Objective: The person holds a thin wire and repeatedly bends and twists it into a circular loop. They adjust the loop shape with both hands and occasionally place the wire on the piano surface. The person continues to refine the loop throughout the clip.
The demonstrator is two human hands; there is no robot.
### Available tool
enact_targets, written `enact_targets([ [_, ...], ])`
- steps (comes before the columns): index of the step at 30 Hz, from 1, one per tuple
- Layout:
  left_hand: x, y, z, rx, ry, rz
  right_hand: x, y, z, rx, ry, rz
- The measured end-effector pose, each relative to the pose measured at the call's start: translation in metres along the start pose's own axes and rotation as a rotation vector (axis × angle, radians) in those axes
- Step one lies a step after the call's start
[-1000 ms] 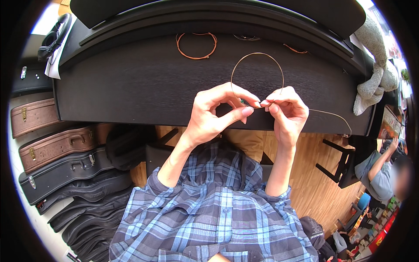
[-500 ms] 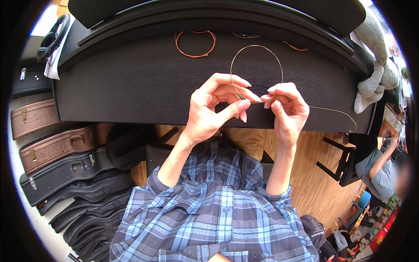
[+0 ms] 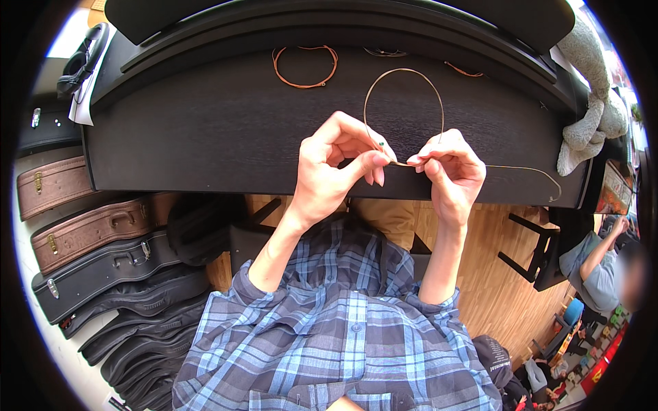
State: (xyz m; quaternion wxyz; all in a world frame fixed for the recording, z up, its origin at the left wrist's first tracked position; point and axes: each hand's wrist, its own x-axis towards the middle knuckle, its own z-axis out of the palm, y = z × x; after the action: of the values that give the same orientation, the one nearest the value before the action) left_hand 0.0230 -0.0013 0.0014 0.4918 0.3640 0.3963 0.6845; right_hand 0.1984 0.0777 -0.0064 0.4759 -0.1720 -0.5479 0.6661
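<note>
A thin metal string point(image 3: 404, 72) curls up in a loop over the black surface point(image 3: 205, 130). My left hand point(image 3: 336, 168) pinches it between thumb and forefinger at the loop's base. My right hand point(image 3: 449, 171) pinches the same string just to the right, fingertips almost touching the left ones. The string's loose tail point(image 3: 528, 171) trails off to the right along the surface's front edge.
A coiled copper-coloured string point(image 3: 305, 68) lies at the back of the black surface, with smaller coils to its right. A grey plush toy point(image 3: 589, 103) hangs at the right end. Instrument cases point(image 3: 89, 233) are stacked on the left. Another person point(image 3: 603, 267) sits at the lower right.
Both hands have stayed together on the string, shifting their fingers slightly. The loop above them has kept about the same size and place.
</note>
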Motion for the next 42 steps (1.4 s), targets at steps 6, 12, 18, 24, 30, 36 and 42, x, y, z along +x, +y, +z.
enact_targets([
  [6, -0.001, -0.001, 0.004, 0.118, 0.093, -0.035, 0.001, 0.003, 0.008, -0.243, 0.068, -0.091],
  [12, 0.0, -0.002, 0.002, 0.134, 0.043, 0.033, 0.001, -0.002, 0.015, -0.309, 0.182, 0.033],
  [18, 0.001, -0.004, -0.002, 0.091, -0.015, 0.111, 0.004, -0.003, 0.016, -0.237, 0.21, 0.057],
  [24, 0.002, -0.002, 0.0, 0.068, 0.01, 0.045, 0.005, -0.002, 0.017, -0.26, 0.276, 0.059],
  [30, 0.002, 0.0, 0.006, 0.088, 0.082, 0.025, 0.005, 0.0, 0.017, -0.298, 0.276, 0.011],
  [36, 0.003, 0.001, 0.006, 0.222, 0.08, -0.04, 0.004, 0.001, 0.017, -0.307, 0.246, -0.003],
  [42, 0.001, 0.002, 0.008, 0.139, 0.122, -0.063, 0.003, 0.001, 0.015, -0.345, 0.166, 0.011],
])
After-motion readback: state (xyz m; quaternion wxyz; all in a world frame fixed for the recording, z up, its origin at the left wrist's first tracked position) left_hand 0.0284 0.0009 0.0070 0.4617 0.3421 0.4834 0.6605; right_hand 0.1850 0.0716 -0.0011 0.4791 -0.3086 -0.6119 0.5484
